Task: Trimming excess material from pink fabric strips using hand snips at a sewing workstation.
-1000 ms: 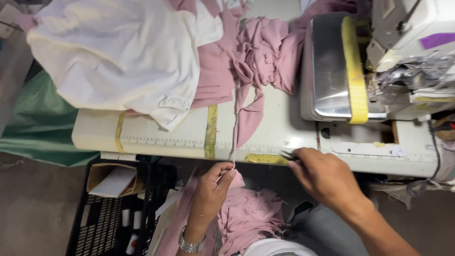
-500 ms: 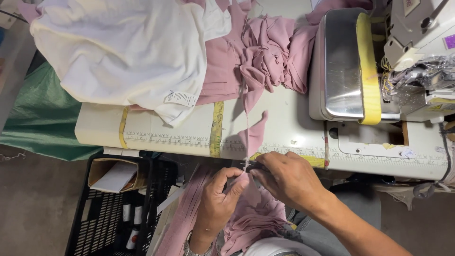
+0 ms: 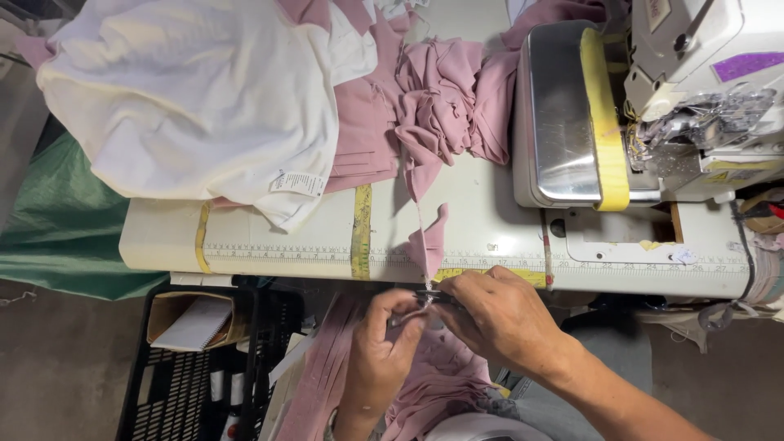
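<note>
from the left, our left hand (image 3: 390, 347) pinches the thin thread chain hanging off a small dusty-pink fabric piece (image 3: 430, 239) at the cream worktop (image 3: 490, 229) edge. our right hand (image 3: 498, 314), closed around small dark snips (image 3: 437, 299), meets it. we judge trimming underway; next needs a clean cut.

White sewing table (image 3: 490, 220), pink fabric pieces (image 3: 441, 106), white cloth (image 3: 196, 106), sewing machine (image 3: 702, 90)

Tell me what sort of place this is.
Most likely a garment sewing workshop. An industrial sewing machine sits on a work table with a ruler strip along its front edge, and pink fabric pieces and white cloth are piled on it.
</note>
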